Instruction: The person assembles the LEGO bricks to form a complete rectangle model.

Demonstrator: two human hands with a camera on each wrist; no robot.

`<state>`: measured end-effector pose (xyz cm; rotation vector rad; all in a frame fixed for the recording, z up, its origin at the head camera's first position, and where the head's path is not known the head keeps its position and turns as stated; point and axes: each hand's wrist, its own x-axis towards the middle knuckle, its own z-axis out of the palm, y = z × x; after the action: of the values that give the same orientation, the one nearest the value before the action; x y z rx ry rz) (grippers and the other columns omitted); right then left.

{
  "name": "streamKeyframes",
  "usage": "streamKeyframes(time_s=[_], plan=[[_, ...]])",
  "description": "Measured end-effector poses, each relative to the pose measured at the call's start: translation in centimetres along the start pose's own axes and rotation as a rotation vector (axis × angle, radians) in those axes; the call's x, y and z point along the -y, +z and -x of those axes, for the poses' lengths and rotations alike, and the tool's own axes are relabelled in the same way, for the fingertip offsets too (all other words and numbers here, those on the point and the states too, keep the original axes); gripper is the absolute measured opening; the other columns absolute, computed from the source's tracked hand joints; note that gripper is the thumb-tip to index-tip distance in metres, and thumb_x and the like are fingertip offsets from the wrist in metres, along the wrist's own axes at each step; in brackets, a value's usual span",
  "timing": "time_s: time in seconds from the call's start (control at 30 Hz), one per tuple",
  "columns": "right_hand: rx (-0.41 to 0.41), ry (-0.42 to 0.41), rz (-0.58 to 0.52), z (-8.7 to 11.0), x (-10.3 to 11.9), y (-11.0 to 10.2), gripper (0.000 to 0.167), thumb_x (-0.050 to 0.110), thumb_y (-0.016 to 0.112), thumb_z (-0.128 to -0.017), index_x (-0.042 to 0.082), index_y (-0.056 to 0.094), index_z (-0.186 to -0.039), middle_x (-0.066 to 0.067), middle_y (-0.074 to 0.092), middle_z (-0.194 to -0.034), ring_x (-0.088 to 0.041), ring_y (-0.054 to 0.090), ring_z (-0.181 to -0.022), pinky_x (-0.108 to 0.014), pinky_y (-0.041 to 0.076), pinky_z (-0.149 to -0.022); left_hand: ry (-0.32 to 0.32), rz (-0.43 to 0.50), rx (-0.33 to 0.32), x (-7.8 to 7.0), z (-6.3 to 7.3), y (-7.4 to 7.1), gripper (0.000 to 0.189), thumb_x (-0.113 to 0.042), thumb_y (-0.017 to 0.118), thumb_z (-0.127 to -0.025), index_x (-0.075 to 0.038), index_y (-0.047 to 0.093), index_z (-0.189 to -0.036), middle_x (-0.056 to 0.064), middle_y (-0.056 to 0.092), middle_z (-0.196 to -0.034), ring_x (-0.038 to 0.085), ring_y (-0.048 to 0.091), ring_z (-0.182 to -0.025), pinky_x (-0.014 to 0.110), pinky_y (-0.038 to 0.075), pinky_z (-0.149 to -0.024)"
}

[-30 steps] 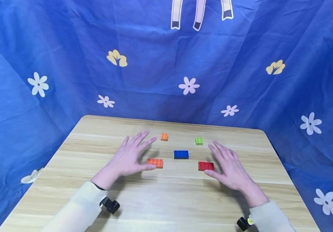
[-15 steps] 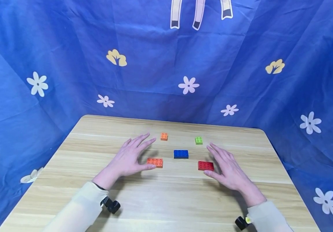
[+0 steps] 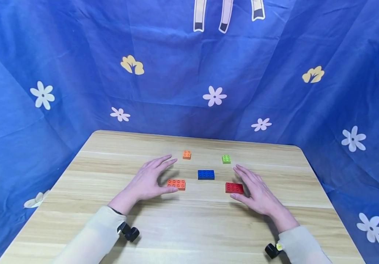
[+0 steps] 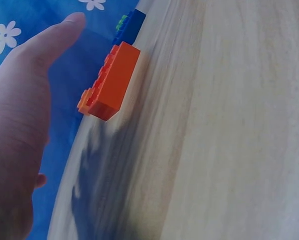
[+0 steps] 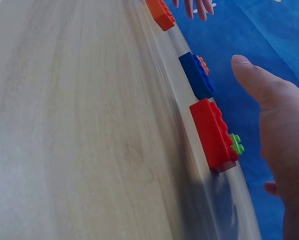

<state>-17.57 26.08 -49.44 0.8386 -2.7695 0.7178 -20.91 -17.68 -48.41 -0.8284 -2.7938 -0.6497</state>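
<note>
My left hand (image 3: 147,180) hovers by the long orange building brick (image 3: 176,184), its thumb overlapping the brick's near edge in the head view. On the other side, my right hand (image 3: 258,191) arches close to the red building brick (image 3: 234,188), thumb in front and fingers behind. Both hands hold nothing, their fingers relaxed. In the left wrist view the thumb is apart from the orange brick (image 4: 114,82); the right wrist view likewise shows a gap between thumb and red brick (image 5: 212,135). A blue brick (image 3: 206,175) lies midway between the hands.
Farther back on the wooden table (image 3: 189,227) sit a small orange brick (image 3: 187,155) and a small green brick (image 3: 226,159). A blue patterned curtain (image 3: 173,91) hangs behind the table and along both sides. Each wrist carries a small black camera.
The left fingers have drawn slightly closer together and bent a little. My right hand has shifted slightly left, its fingers nearer the red brick. The bricks have stayed in place.
</note>
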Motion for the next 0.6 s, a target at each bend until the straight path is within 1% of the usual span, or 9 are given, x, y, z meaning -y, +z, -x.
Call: streamKeyframes(time_s=[0.03,0.17,0.27,0.4,0.5,0.6], plan=[[0.001,0.007,-0.01,0.0,0.0,0.1,0.093,0.06,0.072,-0.095,0.019,0.032,-0.168,-0.005,0.031,-0.171,-0.03,0.033,-0.154,-0.068,0.027,-0.118,-0.002,0.005,0.0,0.1,0.0,0.1,0.106,-0.087,0.066,-0.08,-0.031,0.038,-0.165,-0.002,0.03,-0.171,0.038,0.037,-0.15,0.07,0.027,-0.117],[0.006,0.041,-0.051,0.0,-0.2,0.2,0.092,0.061,0.072,-0.095,0.02,0.033,-0.167,-0.002,0.032,-0.171,-0.029,0.033,-0.154,-0.069,0.027,-0.118,-0.003,0.022,0.006,0.2,-0.1,0.4,0.104,-0.088,0.065,-0.08,-0.034,0.038,-0.165,-0.002,0.034,-0.169,0.035,0.038,-0.15,0.072,0.028,-0.116],[0.001,0.055,-0.08,0.0,-0.4,0.5,0.09,0.06,0.073,-0.095,0.02,0.036,-0.166,0.0,0.033,-0.17,-0.028,0.033,-0.154,-0.065,0.029,-0.119,-0.006,0.034,0.02,0.3,-0.2,0.6,0.103,-0.088,0.063,-0.081,-0.034,0.039,-0.164,-0.001,0.037,-0.168,0.034,0.038,-0.15,0.073,0.028,-0.115],[-0.023,0.035,-0.104,-0.2,-0.7,1.1,0.088,0.055,0.077,-0.094,0.013,0.042,-0.163,-0.005,0.038,-0.167,-0.028,0.036,-0.152,-0.059,0.033,-0.118,-0.02,0.052,0.044,0.3,-0.2,0.8,0.102,-0.088,0.062,-0.081,-0.034,0.04,-0.164,-0.001,0.039,-0.167,0.033,0.038,-0.151,0.073,0.028,-0.115],[-0.033,0.023,-0.112,-0.2,-0.9,1.5,0.087,0.052,0.079,-0.094,0.008,0.044,-0.161,-0.008,0.04,-0.166,-0.03,0.038,-0.151,-0.059,0.034,-0.118,-0.028,0.07,0.054,0.4,-0.3,0.9,0.102,-0.088,0.063,-0.081,-0.034,0.041,-0.163,0.0,0.04,-0.166,0.032,0.039,-0.15,0.073,0.027,-0.115],[-0.036,0.029,-0.133,-0.2,-1.0,1.7,0.087,0.05,0.08,-0.094,0.007,0.045,-0.16,-0.01,0.041,-0.164,-0.032,0.04,-0.149,-0.06,0.035,-0.117,-0.03,0.09,0.059,0.5,-0.3,0.9,0.102,-0.088,0.065,-0.08,-0.031,0.043,-0.162,0.003,0.043,-0.165,0.032,0.04,-0.15,0.074,0.025,-0.116]])
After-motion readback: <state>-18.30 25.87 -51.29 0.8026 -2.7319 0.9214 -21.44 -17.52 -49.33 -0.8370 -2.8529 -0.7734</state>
